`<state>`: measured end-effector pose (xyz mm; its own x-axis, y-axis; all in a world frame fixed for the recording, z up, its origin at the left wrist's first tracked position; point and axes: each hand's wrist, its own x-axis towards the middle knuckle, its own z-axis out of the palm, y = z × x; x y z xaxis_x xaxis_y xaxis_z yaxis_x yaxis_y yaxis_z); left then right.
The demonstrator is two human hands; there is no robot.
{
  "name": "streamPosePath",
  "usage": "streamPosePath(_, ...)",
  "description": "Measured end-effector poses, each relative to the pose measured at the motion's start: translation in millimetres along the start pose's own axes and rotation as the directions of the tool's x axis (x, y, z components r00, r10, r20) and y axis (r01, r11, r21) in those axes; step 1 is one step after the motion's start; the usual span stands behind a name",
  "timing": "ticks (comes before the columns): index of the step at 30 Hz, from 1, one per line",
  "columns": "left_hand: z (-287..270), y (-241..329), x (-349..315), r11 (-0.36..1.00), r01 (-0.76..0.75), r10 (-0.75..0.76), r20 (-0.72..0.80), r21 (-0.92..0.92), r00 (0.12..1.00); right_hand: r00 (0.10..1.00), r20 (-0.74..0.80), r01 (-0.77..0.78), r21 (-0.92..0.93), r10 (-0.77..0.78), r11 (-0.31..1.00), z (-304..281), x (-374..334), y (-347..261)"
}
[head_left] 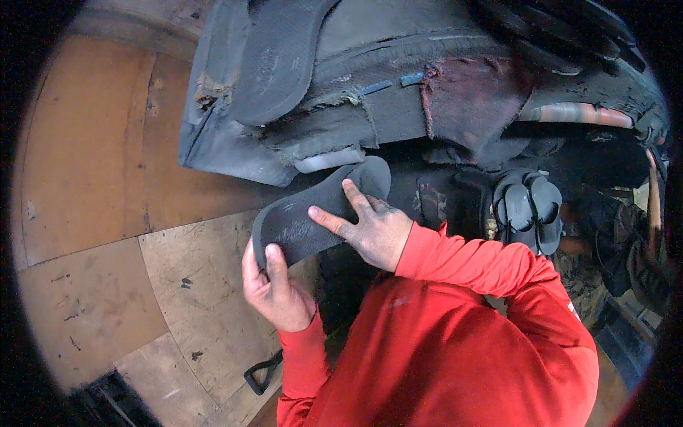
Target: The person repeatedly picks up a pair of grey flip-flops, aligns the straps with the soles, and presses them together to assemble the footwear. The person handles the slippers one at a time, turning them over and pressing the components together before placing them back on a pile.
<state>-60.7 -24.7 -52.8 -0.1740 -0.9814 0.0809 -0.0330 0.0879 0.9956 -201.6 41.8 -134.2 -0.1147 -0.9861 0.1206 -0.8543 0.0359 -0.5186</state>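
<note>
A dark grey sandal sole is held aslant in front of me, its textured face up. My left hand pinches its near left end, with the thumb on top and the fingers at the edge and beneath. On the sole's right side, my right hand grips the edge. Its thumb and a finger lie stretched across the upper face, and its other fingers are partly hidden. The sole's far end comes close to the cloth-covered bench edge. Dark smudges mark the right hand.
A dust-covered workbench runs along the far side, with another dark sole on it. Dark soles lie piled at its far right. Several grey sandals stand at the right. A ragged reddish cloth hangs over the bench edge.
</note>
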Motion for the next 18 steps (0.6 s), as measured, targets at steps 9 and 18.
streamPosePath(9, -51.6, 19.6, -43.9, 0.999, 0.003, 0.006, -0.176, 0.051, 0.984, 0.977, -0.111, 0.174, -0.079, -0.182, 0.982, -8.5, -6.1, -35.4)
streamPosePath(18, -56.7, 30.3, -97.9, 0.961, 0.015, -0.053, -0.127, -0.277, 0.991, 0.842, -0.31, 0.333, -0.344, -0.441, 0.878, -96.6, -40.6, -38.6)
